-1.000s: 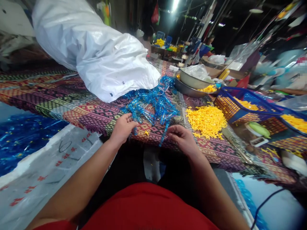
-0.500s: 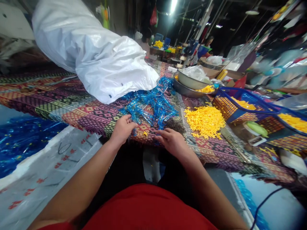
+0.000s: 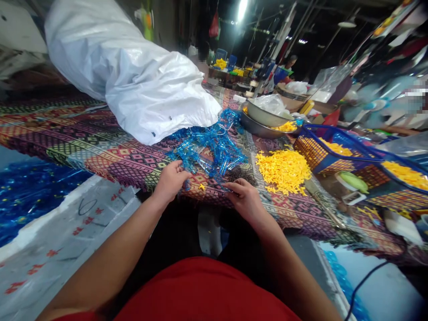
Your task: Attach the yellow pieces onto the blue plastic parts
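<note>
My left hand (image 3: pixel 170 182) is closed in a pinch at the near edge of the cloth-covered table, with a small blue see-through plastic piece (image 3: pixel 186 184) at its fingertips. Across from it, my right hand (image 3: pixel 246 198) has thumb and forefinger together at another blue see-through piece (image 3: pixel 219 182). A single small yellow plastic piece (image 3: pixel 202 187) lies on the cloth between both hands. Just beyond them spreads a heap of blue clear plastic pieces (image 3: pixel 216 149), coming from the mouth of a big white sack (image 3: pixel 160 96). A patch of tiny dark bits (image 3: pixel 242 174) is beside my right hand.
A yellow pile of small plastic parts (image 3: pixel 284 171) lies to the right. Behind it stand metal bowls (image 3: pixel 257 127) and blue baskets (image 3: pixel 337 149) with yellow parts. A foam box (image 3: pixel 83 223) holding blue pieces stands below left. A person (image 3: pixel 290 61) is far back.
My right hand has shifted slightly right, and a blue piece now shows at its fingertips. My left hand stays in place. The view has turned a little.
</note>
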`<state>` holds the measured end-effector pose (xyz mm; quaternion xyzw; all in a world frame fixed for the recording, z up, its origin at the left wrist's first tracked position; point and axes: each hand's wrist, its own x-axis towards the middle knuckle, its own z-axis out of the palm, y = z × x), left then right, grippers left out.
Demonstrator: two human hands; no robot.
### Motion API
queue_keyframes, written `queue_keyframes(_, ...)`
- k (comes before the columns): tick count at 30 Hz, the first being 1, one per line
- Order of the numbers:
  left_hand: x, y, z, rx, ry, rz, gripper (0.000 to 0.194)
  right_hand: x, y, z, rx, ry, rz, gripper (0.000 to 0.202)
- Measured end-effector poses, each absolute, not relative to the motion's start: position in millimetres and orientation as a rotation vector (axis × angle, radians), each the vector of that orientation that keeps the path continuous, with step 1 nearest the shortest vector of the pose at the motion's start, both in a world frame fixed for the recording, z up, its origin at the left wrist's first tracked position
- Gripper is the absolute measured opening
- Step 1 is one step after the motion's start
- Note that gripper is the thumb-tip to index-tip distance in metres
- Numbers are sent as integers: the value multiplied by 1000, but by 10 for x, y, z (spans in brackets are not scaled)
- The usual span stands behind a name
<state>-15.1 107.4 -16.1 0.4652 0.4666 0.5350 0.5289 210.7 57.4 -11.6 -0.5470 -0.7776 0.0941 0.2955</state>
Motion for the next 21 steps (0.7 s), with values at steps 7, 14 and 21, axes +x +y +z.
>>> queue_keyframes(7, -164, 1092, -181, 1129, 1125, 1311, 29, 2166, 597, -123, -1397, -2024, 273, 25)
queue_keyframes(14, -169, 1088, -193, 1144, 1136, 1298, 27, 2298, 504, -83, -1365, -2271, -164, 32)
queue_keyframes(21, -163, 1102, -200, 1173, 1114, 1290, 25, 2422, 460, -92, -1322, -2320, -311, 33)
